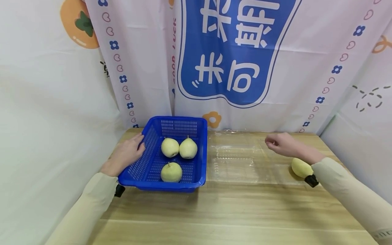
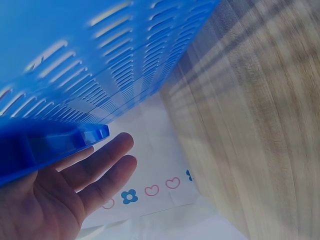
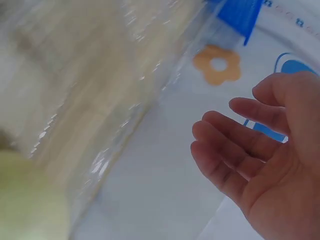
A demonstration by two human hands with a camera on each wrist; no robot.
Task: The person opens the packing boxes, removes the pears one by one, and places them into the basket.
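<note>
A blue plastic basket (image 1: 200, 170) with slotted walls holds three pale yellow-green pears, one being the front pear (image 1: 171, 172). My left hand (image 1: 127, 151) rests on its left rim; in the left wrist view the fingers (image 2: 107, 167) stretch out below the rim, and the thumb is hidden. Nothing is in my right hand (image 1: 283, 144), which hovers with loosely bent fingers above the right part of a clear plastic container (image 1: 234, 168). Another pear (image 1: 300, 167) lies at the container's right end, partly covered by my right wrist.
The wooden table (image 1: 220, 211) runs back to a printed white curtain (image 1: 147, 68), which also hangs on both sides. The basket stands close beside the clear container's left edge.
</note>
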